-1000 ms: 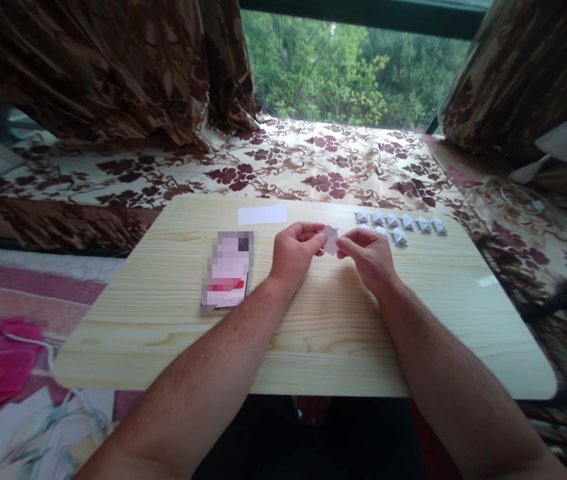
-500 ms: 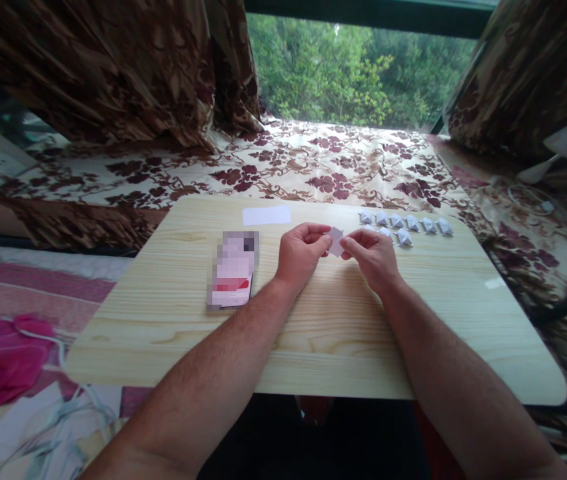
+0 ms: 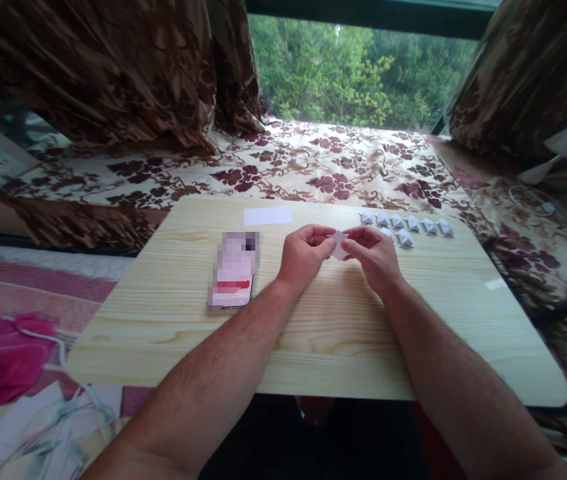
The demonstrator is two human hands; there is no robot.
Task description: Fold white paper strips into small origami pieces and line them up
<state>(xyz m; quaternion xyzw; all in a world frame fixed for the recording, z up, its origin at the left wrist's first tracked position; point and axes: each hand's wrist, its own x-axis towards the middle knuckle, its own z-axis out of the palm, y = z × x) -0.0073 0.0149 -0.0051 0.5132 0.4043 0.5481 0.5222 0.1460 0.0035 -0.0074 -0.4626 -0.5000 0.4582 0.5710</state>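
Observation:
Between my two hands, above the wooden table, is a small piece of folded white paper with pointed corners. My left hand pinches its left side between thumb and fingers. On the other side, my right hand grips the paper with its thumb laid across the front. The fingers behind the paper are partly hidden. Just beyond my right hand, several folded white paper stars lie in two rows, and my hand covers part of the nearer row.
A white paper strip lies at the table's far side. Left of my forearm is a phone, blurred by pixelation. A small pale patch shows near the right edge. Pink cloth and a white cable lie beyond the table's left edge.
My right thumb has shifted inward over the paper, and both hands sit closer together. The paper has turned slightly, with a point now downward. The things on the table have stayed put.

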